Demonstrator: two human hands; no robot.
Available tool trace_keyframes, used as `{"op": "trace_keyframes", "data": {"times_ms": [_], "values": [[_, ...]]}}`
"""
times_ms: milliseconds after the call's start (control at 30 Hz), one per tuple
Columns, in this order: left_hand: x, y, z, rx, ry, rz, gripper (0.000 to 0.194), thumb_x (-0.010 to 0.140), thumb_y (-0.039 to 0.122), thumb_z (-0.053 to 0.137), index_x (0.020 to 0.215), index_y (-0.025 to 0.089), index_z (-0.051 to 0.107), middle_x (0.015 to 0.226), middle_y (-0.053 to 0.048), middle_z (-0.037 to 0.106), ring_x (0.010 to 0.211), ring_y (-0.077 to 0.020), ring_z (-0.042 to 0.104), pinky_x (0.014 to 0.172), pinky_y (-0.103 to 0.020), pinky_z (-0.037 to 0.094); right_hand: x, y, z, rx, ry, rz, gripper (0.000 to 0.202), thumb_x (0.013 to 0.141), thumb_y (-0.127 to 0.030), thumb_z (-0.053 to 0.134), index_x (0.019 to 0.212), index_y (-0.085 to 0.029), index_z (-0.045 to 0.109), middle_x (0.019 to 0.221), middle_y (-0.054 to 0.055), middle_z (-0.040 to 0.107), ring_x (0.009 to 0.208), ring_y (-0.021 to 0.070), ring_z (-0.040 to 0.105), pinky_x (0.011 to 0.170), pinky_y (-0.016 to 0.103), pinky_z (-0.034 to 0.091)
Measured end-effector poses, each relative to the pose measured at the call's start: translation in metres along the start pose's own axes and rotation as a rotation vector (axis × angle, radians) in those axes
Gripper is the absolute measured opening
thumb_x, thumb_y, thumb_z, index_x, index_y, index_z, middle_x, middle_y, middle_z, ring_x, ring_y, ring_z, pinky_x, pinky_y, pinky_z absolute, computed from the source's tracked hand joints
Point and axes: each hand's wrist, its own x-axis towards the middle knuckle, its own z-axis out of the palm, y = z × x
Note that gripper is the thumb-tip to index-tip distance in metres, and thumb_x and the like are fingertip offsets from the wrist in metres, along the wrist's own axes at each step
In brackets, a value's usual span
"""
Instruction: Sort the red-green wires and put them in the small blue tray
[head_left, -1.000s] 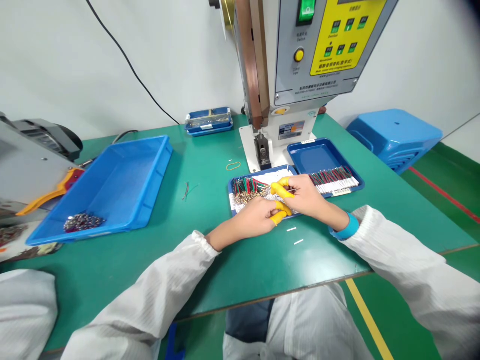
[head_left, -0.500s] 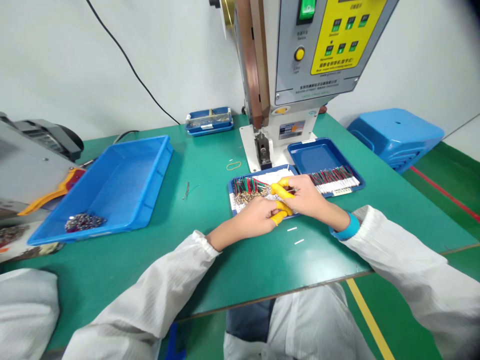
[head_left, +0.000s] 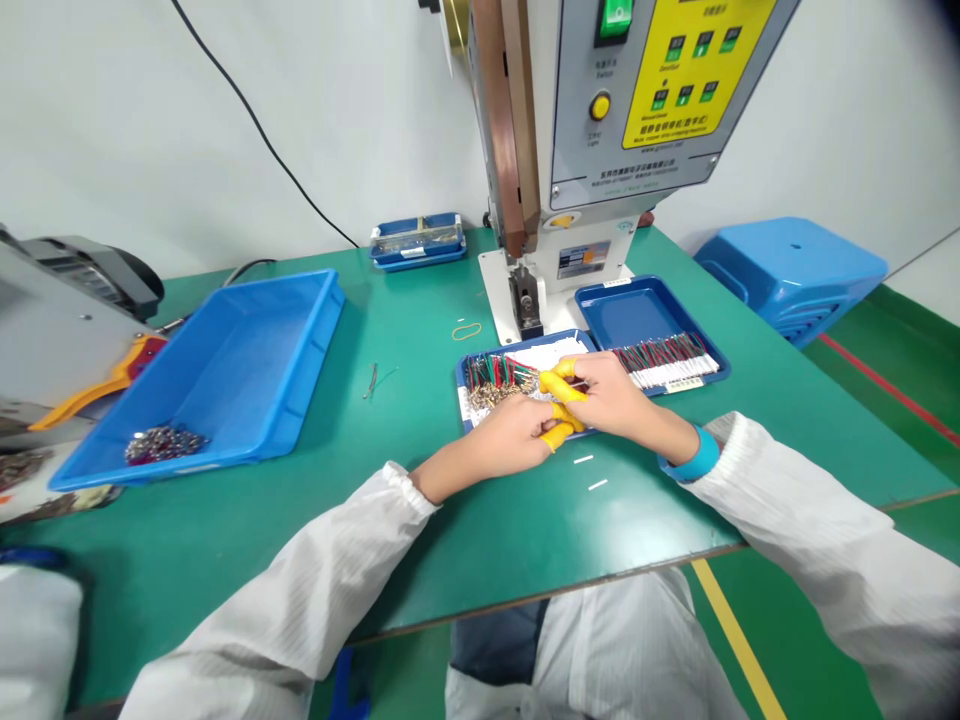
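Both hands meet over the near blue tray (head_left: 463, 372), thumbs and forefingers in yellow finger cots. My left hand (head_left: 517, 432) has its fingers pinched together at the tray's front edge. My right hand (head_left: 600, 390) is closed just above and to the right, its fingertips touching or nearly touching the left ones. What lies between the fingertips is too small and covered to make out. Red and green wires with brass-coloured ends (head_left: 499, 378) lie in the tray's left part, and white pieces (head_left: 551, 352) lie behind them.
Behind the near tray stands a crimping machine (head_left: 529, 300). A second blue tray (head_left: 622, 305) holds a row of wires with white sleeves (head_left: 671, 375). A large blue bin (head_left: 255, 350) with metal parts sits left. Two white tubes (head_left: 598, 484), a rubber band (head_left: 466, 331) and a blue stool (head_left: 795, 265) are also around.
My hands stay almost in place, with only slight finger movement. At the lower left, another person's white sleeve has drawn back to the left, baring a dark blue object.
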Motion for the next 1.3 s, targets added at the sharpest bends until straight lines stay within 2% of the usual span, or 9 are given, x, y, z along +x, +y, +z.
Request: {"op": "trace_keyframes", "data": {"times_ms": [300, 767, 900, 1300], "values": [[-0.0007, -0.0005, 0.0017, -0.008, 0.014, 0.013, 0.023, 0.086, 0.013, 0.057, 0.065, 0.018, 0.051, 0.058, 0.002, 0.051, 0.054, -0.0115, 0.041, 0.057, -0.028, 0.027, -0.0007, 0.002, -0.001, 0.003, -0.04, -0.02, 0.019, 0.09, -0.023, 0.061, 0.076, -0.016, 0.073, 0.072, 0.004, 0.07, 0.065, 0.0145, 0.06, 0.058, 0.027, 0.041], [-0.0005, 0.0017, 0.0006, 0.038, 0.02, 0.0, 0.024, 0.083, 0.012, 0.057, 0.062, 0.018, 0.049, 0.056, 0.002, 0.049, 0.053, -0.0112, 0.04, 0.055, -0.028, 0.024, -0.0008, 0.0012, -0.0021, -0.015, -0.097, -0.061, 0.025, 0.095, -0.024, 0.06, 0.075, -0.015, 0.072, 0.072, 0.004, 0.07, 0.064, 0.0137, 0.059, 0.059, 0.027, 0.04], [-0.0008, 0.0013, 0.0005, 0.033, 0.008, 0.004, 0.019, 0.083, 0.011, 0.057, 0.066, 0.017, 0.053, 0.06, 0.001, 0.053, 0.054, -0.0114, 0.043, 0.055, -0.027, 0.026, -0.0009, 0.002, -0.0019, -0.025, -0.107, -0.063, 0.024, 0.095, -0.024, 0.06, 0.077, -0.015, 0.073, 0.072, 0.003, 0.07, 0.064, 0.0136, 0.059, 0.06, 0.027, 0.039], [-0.0005, -0.0011, 0.002, 0.056, -0.009, 0.007, 0.019, 0.088, 0.016, 0.057, 0.07, 0.016, 0.061, 0.063, -0.001, 0.059, 0.056, -0.0123, 0.047, 0.057, -0.027, 0.031, -0.0001, -0.0011, -0.0034, -0.026, -0.139, -0.043, 0.034, 0.1, -0.035, 0.057, 0.076, -0.016, 0.071, 0.067, 0.003, 0.066, 0.065, 0.0141, 0.056, 0.061, 0.028, 0.038]]}}
